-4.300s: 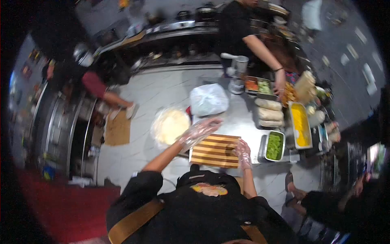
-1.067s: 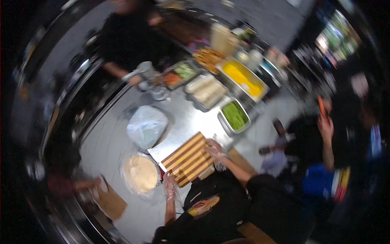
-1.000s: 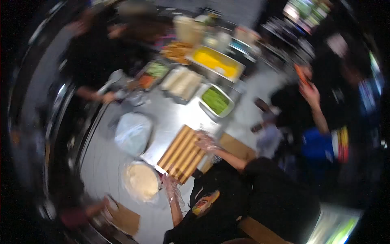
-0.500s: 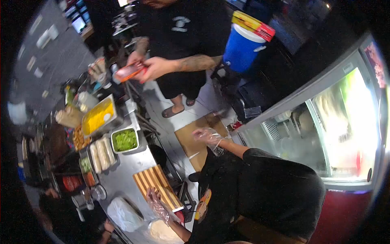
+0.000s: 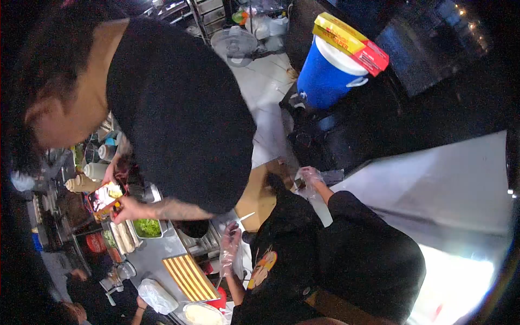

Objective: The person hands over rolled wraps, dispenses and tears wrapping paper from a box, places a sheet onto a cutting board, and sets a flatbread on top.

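My left hand, in a clear plastic glove, hangs just off the counter edge. Its fingers are loosely stretched, with nothing visible in them. Nearest to it is a striped wooden cutting board on the metal counter. Beside the board lie a white plastic bag and a round pale item, perhaps dough or flatbread. My right hand, also gloved, is on the far side of my body, fingers curled at a small dark thing. A pale strip shows below it; whether the hand holds the strip is unclear.
A co-worker in a black shirt leans over the counter with a phone. Lettuce and pale rolls stand beneath. A blue drinks cooler carries a wrap box. A grey panel stands right, beside a bright light.
My left hand has come off the cutting board. My right hand has shifted right and its fingers have curled. The co-worker has stepped in and leaned over the food with the phone.
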A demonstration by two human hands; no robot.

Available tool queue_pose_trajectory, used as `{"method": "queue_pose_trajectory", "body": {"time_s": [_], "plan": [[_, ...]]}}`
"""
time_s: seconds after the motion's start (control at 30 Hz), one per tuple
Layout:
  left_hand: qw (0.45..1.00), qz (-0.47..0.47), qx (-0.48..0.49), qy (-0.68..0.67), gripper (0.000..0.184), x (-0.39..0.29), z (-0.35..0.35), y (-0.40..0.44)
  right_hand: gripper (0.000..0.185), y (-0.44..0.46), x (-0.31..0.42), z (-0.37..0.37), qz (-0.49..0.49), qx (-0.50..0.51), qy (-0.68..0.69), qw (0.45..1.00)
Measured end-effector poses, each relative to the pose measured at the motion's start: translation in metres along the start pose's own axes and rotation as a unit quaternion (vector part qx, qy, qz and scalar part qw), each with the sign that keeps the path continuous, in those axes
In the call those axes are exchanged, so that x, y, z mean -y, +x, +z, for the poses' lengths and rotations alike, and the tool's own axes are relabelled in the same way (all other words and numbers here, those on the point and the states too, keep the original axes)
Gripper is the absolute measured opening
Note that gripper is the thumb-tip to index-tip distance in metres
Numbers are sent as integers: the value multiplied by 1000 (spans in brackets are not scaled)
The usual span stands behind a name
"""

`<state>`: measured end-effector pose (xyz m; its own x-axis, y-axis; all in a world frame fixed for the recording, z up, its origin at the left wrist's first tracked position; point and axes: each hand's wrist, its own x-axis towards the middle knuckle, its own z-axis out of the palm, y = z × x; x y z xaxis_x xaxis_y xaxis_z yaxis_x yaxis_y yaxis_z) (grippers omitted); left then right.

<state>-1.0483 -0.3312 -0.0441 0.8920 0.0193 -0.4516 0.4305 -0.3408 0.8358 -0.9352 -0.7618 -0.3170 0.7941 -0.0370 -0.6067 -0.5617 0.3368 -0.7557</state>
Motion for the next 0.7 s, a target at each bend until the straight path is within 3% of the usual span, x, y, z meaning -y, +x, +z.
{"method": "queue_pose_trajectory", "body": {"time_s": [0.07, 0.1, 0.13, 0.17, 0.2, 0.23, 0.27, 0.33, 0.4, 0.47, 0.53, 0.57, 0.6, 0.7], "plan": [[995, -5, 41, 86, 42, -42, 23, 18, 31, 22, 21, -17, 50, -57, -297, 952], [995, -45, 90, -2, 44, -25, 30, 29, 34, 30, 28, -21, 35, -40, -258, 965], [991, -37, 113, 58, 47, 10, 38, 35, 38, 43, 38, -25, 22, -24, -217, 976], [990, 88, 79, 77, 46, 7, 47, 38, 38, 56, 47, -27, -7, -50, -262, 964], [985, 127, 69, 94, 44, -11, 60, 43, 38, 60, 64, -25, -33, -79, -306, 948], [978, 165, 57, 111, 42, -27, 74, 48, 37, 58, 78, -21, -59, -51, -204, 976], [981, 125, 67, 132, 40, -52, 80, 53, 36, 53, 96, -10, -92, -28, -97, 991], [978, 153, 100, 103, 37, -46, 102, 74, 36, 30, 140, 12, -103, -28, -26, 994], [975, 134, 167, 60, 37, -58, 118, 93, 35, 7, 184, 39, -95, -117, -66, 986], [964, 184, 180, 64, 39, -66, 137, 113, 40, -5, 229, 42, -123, -50, 19, 991], [948, 254, 161, 104, 39, -97, 148, 129, 43, 9, 266, 24, -211, -7, 96, 973], [956, 231, 180, 32, 39, -110, 150, 136, 42, -4, 306, 34, -219, -102, 42, 969], [958, 205, 199, -40, 38, -120, 155, 142, 43, 6, 335, 25, -238, -112, 127, 956], [928, 119, 243, -257, 36, -163, 184, 167, 54, 30, 421, 9, -337, -166, 185, 908]]}}
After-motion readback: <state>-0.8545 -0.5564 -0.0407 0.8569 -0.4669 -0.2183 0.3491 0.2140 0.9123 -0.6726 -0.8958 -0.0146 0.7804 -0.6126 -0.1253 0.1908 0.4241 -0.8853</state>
